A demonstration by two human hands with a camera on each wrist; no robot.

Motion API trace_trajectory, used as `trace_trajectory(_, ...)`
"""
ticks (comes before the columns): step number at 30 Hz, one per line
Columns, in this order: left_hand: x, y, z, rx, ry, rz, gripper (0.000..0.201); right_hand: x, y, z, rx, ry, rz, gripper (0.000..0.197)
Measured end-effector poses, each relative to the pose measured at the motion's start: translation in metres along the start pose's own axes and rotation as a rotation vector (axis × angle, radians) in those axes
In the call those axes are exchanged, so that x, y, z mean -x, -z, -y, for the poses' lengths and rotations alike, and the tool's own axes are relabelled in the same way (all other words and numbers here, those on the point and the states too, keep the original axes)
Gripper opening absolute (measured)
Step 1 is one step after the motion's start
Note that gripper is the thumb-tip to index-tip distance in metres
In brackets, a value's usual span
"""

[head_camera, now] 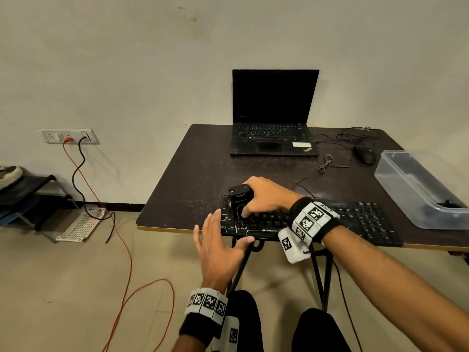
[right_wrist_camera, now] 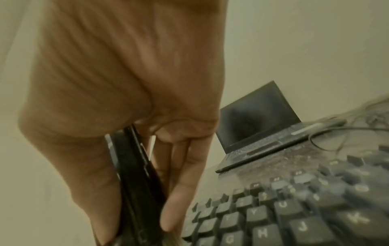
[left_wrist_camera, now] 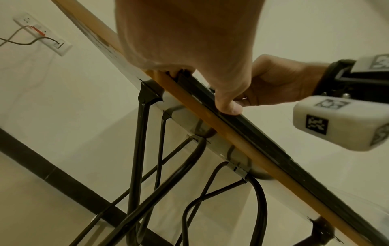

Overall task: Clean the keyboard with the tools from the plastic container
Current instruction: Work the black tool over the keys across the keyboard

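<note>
Nearest us, at seven o'clock, our left hand (head_camera: 220,246) lay flat and wide, thumb against the keyboard (head_camera: 355,219) front edge, likely to steady it on the table (head_camera: 193,174). Our right hand's (head_camera: 264,198) grip wrapped a black cleaning tool (head_camera: 238,200) at center, brushing keys. At three o'clock sat the plastic container (head_camera: 406,184).

I see the right hand (head_camera: 264,196) at frame centre gripping a black cleaning tool (head_camera: 238,199) upright on the keyboard (head_camera: 355,219). My left hand (head_camera: 218,247), fingers spread, touches the keyboard's near-left corner. The plastic container (head_camera: 416,189) sits far right.
</note>
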State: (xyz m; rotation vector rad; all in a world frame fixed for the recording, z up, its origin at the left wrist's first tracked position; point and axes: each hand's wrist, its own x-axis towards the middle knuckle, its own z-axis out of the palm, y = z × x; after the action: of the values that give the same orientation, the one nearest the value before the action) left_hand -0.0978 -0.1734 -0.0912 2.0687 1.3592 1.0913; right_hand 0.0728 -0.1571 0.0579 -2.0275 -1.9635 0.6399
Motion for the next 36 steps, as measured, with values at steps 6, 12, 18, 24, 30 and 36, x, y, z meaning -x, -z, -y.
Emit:
trace_trajectory(6, 0.000, 0.000, -0.001, 0.007, 0.014, 0.008, 0.111, -0.001, -0.010, 0.002, -0.039, -0.049, -0.127, 0.020)
trace_trajectory(12, 0.001, 0.001, -0.001, 0.001, 0.004, 0.007, 0.115, 0.007, -0.025, -0.007, -0.124, -0.087, -0.215, 0.019)
trace_trajectory(18, 0.002, 0.001, -0.005, 0.009, 0.030, 0.014, 0.116, 0.007, -0.023, 0.003, -0.059, -0.084, -0.189, 0.016)
trace_trajectory(24, 0.000, 0.002, 0.000, -0.001, 0.023, 0.030, 0.116, -0.001, -0.027, 0.013, -0.038, 0.006, -0.170, 0.017)
trace_trajectory(30, 0.001, 0.000, 0.000, -0.002, 0.012, 0.003, 0.113, -0.002, -0.017, 0.007, 0.005, -0.043, -0.195, 0.015)
trace_trajectory(36, 0.000, -0.001, 0.000, -0.002, 0.009, 0.001, 0.115, -0.007, -0.024, 0.014, -0.025, -0.018, -0.114, 0.015)
